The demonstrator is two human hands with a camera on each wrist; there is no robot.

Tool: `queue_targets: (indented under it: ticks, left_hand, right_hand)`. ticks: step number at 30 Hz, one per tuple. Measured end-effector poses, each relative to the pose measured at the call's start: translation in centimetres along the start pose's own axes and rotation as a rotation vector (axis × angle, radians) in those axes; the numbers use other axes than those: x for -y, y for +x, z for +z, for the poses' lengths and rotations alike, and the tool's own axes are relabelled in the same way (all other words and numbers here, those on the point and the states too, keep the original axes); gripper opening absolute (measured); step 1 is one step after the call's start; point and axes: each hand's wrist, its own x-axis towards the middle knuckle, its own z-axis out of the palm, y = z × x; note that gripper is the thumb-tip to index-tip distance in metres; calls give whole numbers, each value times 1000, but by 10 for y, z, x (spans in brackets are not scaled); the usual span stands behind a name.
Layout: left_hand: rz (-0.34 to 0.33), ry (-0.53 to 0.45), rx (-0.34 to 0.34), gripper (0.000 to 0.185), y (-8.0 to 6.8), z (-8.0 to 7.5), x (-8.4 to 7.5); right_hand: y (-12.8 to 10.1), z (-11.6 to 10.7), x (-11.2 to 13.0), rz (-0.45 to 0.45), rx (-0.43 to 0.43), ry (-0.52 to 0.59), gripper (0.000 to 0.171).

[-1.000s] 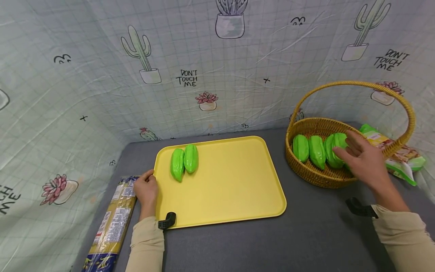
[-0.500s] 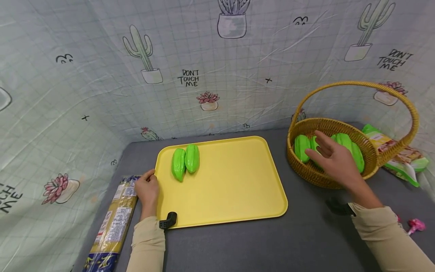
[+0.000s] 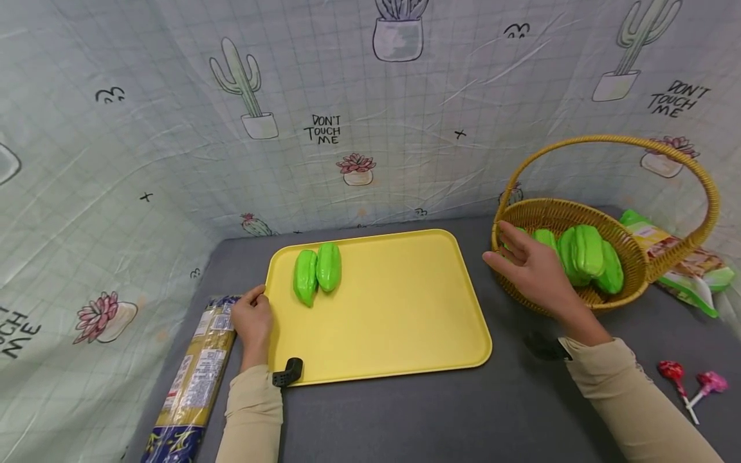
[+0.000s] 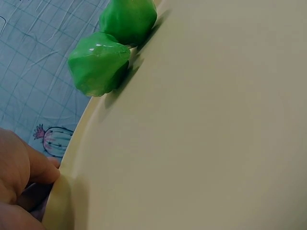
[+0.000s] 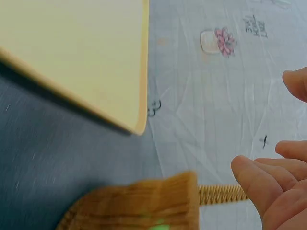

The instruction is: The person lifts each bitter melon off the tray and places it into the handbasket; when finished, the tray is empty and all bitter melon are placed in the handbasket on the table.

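The big cloth wall (image 3: 405,161) talks to me! It says "DON'T TOUCH ME" two times that I can read all the way — once near the middle and once up on the right. At the left edge I see only the end bits, "CH" and "ME". The long packet (image 3: 197,373) has white labels, but their words are too tiny to read. I can't read the snack bag (image 3: 677,257) either.

Now I count. There is one yellow tray (image 3: 399,308), and two green fruits (image 3: 305,276) with bumpy ridges lie on it, side by side, near its top left corner. One basket (image 3: 556,212) with a tall round handle sits to the right of the tray. It has at least four more fruits (image 3: 590,254) inside, but I can't count them all because my hand hides some. Two lollipops lie on the dark table (image 3: 405,424) — a red lollipop (image 3: 671,370) and a pink lollipop (image 3: 712,382).

My left hand (image 3: 252,319) pinches the tray's left edge with bent fingers. My right hand (image 3: 538,270) is over the left side of the basket. Its fingers are loose, the thumb is apart from them, and they hold nothing. I can't tell if they touch the basket.
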Motion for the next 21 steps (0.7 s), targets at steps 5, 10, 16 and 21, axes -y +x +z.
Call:
queue_targets:
  ticks: [5,10,16,21]
  left_hand:
    - [9,-16,2,36,0,1,-1]
    - [5,-18,-6,36,1,2,-2]
    - [1,-5,-20,35,1,1,-1]
    - [0,-7,-20,35,1,1,-1]
  right_hand:
    - [6,9,9,-1,27,22,79]
    - [10,17,15,1,63,70,79]
    - [15,29,20,-19,90,99,76]
    - [18,38,24,-12,107,115,77]
